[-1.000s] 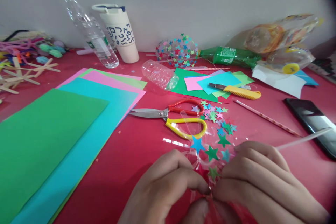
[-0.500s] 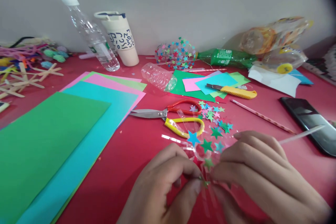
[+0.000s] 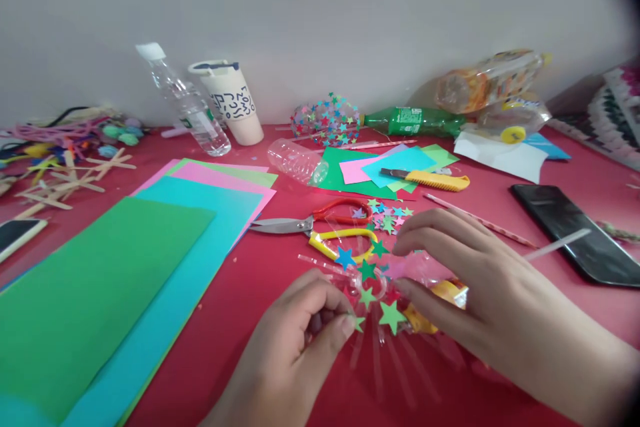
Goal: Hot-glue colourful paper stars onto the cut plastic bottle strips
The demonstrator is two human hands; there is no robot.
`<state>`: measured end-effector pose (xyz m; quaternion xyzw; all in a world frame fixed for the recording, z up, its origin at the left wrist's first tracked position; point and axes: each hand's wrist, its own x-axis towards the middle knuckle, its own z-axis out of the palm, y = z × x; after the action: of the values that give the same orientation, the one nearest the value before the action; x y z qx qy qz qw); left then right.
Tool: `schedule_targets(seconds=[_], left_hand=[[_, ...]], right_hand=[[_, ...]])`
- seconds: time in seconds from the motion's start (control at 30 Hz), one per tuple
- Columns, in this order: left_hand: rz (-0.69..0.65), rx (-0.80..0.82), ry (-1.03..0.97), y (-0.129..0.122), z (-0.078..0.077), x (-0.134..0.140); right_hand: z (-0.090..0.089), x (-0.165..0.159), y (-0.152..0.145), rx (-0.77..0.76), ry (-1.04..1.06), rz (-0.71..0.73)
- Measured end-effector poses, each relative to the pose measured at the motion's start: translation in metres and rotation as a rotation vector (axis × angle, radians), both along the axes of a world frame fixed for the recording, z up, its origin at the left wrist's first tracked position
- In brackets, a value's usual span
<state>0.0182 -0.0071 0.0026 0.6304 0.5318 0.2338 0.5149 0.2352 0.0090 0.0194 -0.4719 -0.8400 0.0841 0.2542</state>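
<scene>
The thumb and forefinger of my left hand point(image 3: 295, 347) pinch a small green star point(image 3: 359, 324) by its edge. My right hand point(image 3: 465, 273) hovers to the right with fingers apart and nothing visibly held. Between the hands lies a clear plastic piece cut into thin strips point(image 3: 377, 353), which spread outward. Stars sit on it, among them a blue star point(image 3: 345, 258) and a larger light green star point(image 3: 392, 317). A yellow object point(image 3: 423, 319) shows partly beneath my right hand; its kind is hidden. Loose paper stars point(image 3: 387, 213) lie just beyond.
Scissors point(image 3: 295, 225) lie ahead, blades pointing left. A yellow utility knife point(image 3: 437, 179) rests on coloured paper. Paper sheets point(image 3: 100, 287) cover the left. A phone point(image 3: 580, 233) is at right. Bottles, including a green one point(image 3: 415, 121), and a tumbler point(image 3: 233, 103) line the wall.
My right hand has lifted away from my left and its fingers have spread. The larger light green star and the yellow object now show. The view has tilted up and shifted slightly.
</scene>
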Motion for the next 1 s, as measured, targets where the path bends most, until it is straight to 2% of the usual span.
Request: schedule_targets(seconds=[0.3, 0.43, 0.53, 0.63, 0.8, 1.0], left_hand=[[-0.011, 0.195, 0.117, -0.005, -0.005, -0.001], [-0.041, 0.237, 0.106, -0.003, 0.0, -0.001], [-0.014, 0.286, 0.108, -0.001, 0.005, 0.0], [0.008, 0.374, 0.121, 0.0, 0.006, 0.0], [-0.04, 0.52, 0.164, -0.003, 0.001, -0.002], [0.061, 0.653, 0.189, -0.001, 0.0, -0.006]], right_hand=[[0.001, 0.001, -0.002, -0.039, 0.013, 0.007], [0.0, 0.0, -0.003, -0.051, 0.018, 0.011], [-0.001, 0.0, -0.003, -0.059, 0.015, 0.012], [-0.001, 0.0, -0.003, -0.044, 0.007, 0.005], [-0.001, -0.001, -0.003, 0.006, -0.01, 0.02], [0.004, 0.003, -0.003, 0.049, -0.002, 0.018]])
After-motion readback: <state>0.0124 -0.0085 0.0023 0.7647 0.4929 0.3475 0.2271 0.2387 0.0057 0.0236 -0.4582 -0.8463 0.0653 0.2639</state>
